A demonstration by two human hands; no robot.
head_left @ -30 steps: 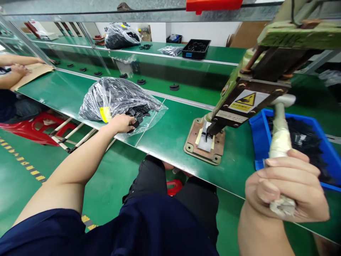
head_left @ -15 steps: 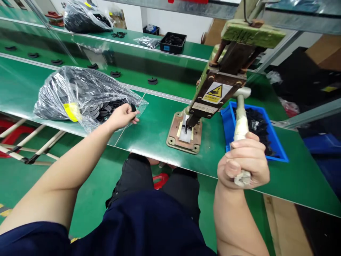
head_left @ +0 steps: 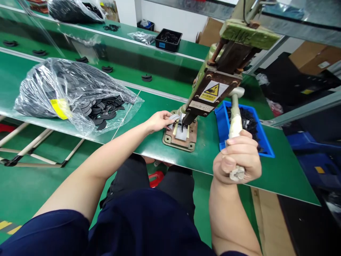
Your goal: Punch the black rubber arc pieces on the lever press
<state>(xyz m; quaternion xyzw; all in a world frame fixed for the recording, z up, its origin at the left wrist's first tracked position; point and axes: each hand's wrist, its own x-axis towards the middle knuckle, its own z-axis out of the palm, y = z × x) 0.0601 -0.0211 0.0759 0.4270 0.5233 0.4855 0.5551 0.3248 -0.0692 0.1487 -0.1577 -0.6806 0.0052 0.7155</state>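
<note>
My left hand [head_left: 161, 121] pinches a curved grey piece [head_left: 173, 118] at the left side of the press base [head_left: 178, 143], close to the fixture under the ram. My right hand [head_left: 238, 156] is wrapped round the pale, tape-covered lever [head_left: 235, 119] of the green and brown press [head_left: 214, 89]. At the left, an open clear plastic bag [head_left: 66, 89] holds many dark curved pieces [head_left: 102, 108], some spilling at its mouth.
A blue bin [head_left: 222, 126] of black parts stands right of the press. Behind, curved pieces [head_left: 146, 78] lie in a row on a green strip. A black crate [head_left: 168, 40] sits on the back shelf.
My left hand has moved right from the bag's mouth to the press base with the piece. My right hand still grips the lever. The view has shifted slightly.
</note>
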